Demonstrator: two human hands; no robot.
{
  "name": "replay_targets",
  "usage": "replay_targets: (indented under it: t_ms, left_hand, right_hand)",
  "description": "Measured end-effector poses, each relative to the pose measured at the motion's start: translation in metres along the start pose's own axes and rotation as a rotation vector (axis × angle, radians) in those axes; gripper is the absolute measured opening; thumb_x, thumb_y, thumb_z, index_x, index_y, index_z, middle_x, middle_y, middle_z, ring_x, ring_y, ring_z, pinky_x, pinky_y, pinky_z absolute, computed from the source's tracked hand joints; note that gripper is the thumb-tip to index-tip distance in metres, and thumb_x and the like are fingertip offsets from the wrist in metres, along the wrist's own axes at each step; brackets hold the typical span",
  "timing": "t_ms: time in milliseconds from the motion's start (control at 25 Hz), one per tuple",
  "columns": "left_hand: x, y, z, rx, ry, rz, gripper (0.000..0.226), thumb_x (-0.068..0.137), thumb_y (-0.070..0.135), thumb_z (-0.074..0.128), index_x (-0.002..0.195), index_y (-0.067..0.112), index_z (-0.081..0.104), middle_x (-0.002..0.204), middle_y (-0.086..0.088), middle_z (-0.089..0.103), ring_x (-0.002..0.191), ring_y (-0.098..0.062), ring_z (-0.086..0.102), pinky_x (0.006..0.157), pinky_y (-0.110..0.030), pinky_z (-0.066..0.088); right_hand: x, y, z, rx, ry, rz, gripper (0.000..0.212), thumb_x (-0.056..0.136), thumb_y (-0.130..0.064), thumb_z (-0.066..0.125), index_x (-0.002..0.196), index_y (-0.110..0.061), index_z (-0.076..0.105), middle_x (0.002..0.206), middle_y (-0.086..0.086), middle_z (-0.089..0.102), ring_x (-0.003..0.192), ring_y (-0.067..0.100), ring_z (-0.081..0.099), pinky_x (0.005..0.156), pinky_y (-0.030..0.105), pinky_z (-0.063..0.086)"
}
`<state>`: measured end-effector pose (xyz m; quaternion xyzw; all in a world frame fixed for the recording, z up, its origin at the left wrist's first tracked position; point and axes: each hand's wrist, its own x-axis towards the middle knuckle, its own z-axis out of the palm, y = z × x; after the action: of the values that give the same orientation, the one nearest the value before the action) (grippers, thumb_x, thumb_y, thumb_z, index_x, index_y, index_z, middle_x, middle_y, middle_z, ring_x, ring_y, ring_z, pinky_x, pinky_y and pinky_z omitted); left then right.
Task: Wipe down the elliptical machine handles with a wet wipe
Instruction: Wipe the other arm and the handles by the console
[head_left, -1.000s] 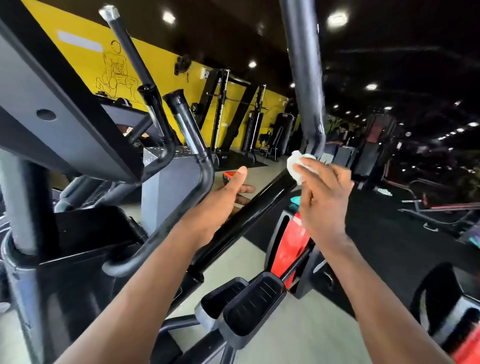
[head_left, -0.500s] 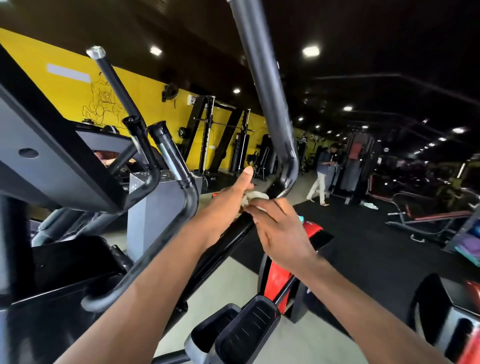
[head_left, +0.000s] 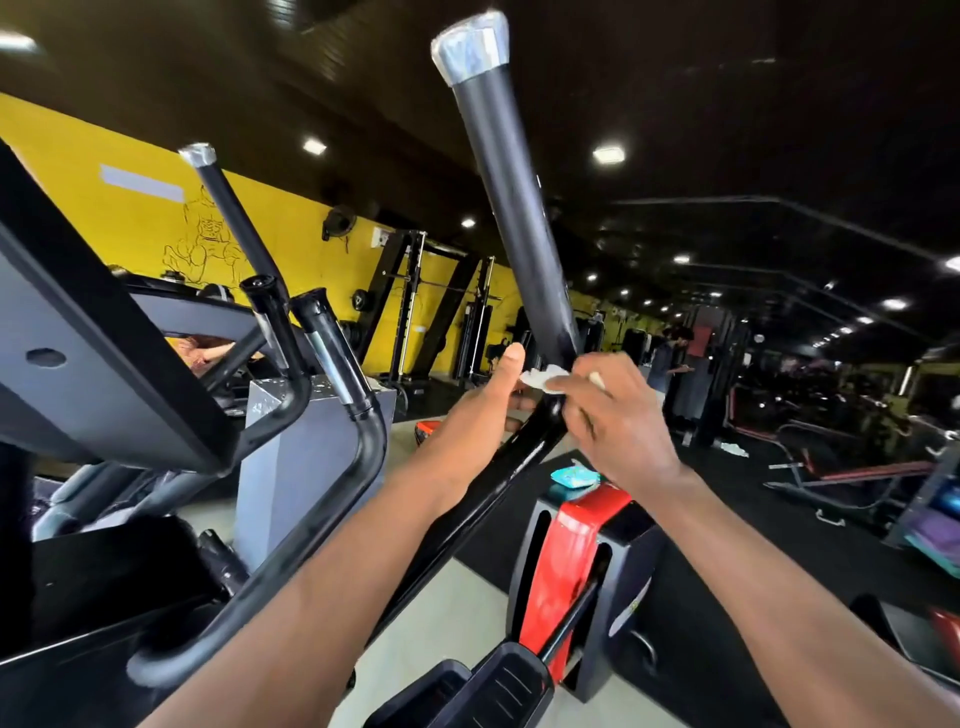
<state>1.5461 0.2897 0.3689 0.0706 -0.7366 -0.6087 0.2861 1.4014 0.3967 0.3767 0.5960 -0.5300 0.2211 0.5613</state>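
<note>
Wipe (head_left: 543, 375) bunched in my right hand (head_left: 618, 423), fingers closed around it, pressed against the base of the tall right handle (head_left: 511, 208) just where the grip meets the bend. Left hand (head_left: 480, 402) sits on the other side of that same bar, thumb up, fingers curled loosely against the metal; whether it's truly clamped on I can't tell, since the fingertips are behind the tube.

Judging by where the wipe sits, I'm at the low end of this handle with the whole long grip above me, up to the silver end cap (head_left: 471, 48). The far left handle (head_left: 234, 228) and the two short fixed grips (head_left: 332, 343) beside the console (head_left: 98, 322) are well apart from my hands.

Risks from here, as I read them: the wipe is a small wad, so only a patch touches the tube and the back side could get skipped unless I wrap it round. This handle swings with the pedals (head_left: 498, 686), and a hard upward push could rock it if my left hand isn't bracing properly. The wad could slip out of my pinch on the slick black paint. That teal wipe pack (head_left: 574, 477) resting on the red housing (head_left: 571, 561) below looks easy to knock off with an elbow.
</note>
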Motion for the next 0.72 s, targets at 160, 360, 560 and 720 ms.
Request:
replay_targets:
  t_ms: [160,360,560,720]
  left_hand:
    - [-0.001,0.020,0.008,-0.076,0.026,0.071,0.063,0.065,0.084,0.021,0.099,0.045,0.057,0.111,0.010,0.065,0.108,-0.012,0.060,0.101,-0.040,0.043]
    - [-0.003,0.037,-0.005,-0.149,0.040,0.193,0.081,0.073,0.076,0.020,0.135,0.031,0.048,0.126,0.001,0.060,0.115,-0.017,0.058,0.105,-0.042,0.044]
    - [-0.003,0.051,0.011,-0.219,0.120,0.223,0.059,0.091,0.068,0.018,0.114,0.032,0.060,0.113,-0.001,0.068,0.106,-0.016,0.063,0.102,-0.042,0.047]
    - [-0.009,0.055,0.002,-0.243,0.095,0.228,0.062,0.080,0.074,0.021,0.110,0.035,0.060,0.112,0.002,0.067,0.106,-0.015,0.062,0.096,-0.037,0.050]
  right_hand:
    - [0.056,0.007,-0.011,-0.010,0.153,0.041,0.023,0.089,0.000,0.051,0.108,-0.003,0.063,0.111,0.006,0.047,0.094,0.023,0.054,0.076,0.023,0.045]
    - [0.000,0.015,-0.008,-0.006,-0.075,-0.122,0.020,0.083,-0.003,0.052,0.100,-0.011,0.058,0.097,0.007,0.054,0.081,0.022,0.061,0.062,0.033,0.058]
    - [0.094,0.002,-0.031,-0.015,0.056,-0.032,0.031,0.084,0.007,0.055,0.112,-0.004,0.063,0.102,0.015,0.060,0.082,0.025,0.061,0.069,0.028,0.053]
    - [0.045,0.005,-0.014,-0.059,-0.227,-0.306,0.020,0.081,-0.005,0.058,0.099,-0.010,0.067,0.090,0.006,0.060,0.079,0.022,0.055,0.066,0.035,0.056]
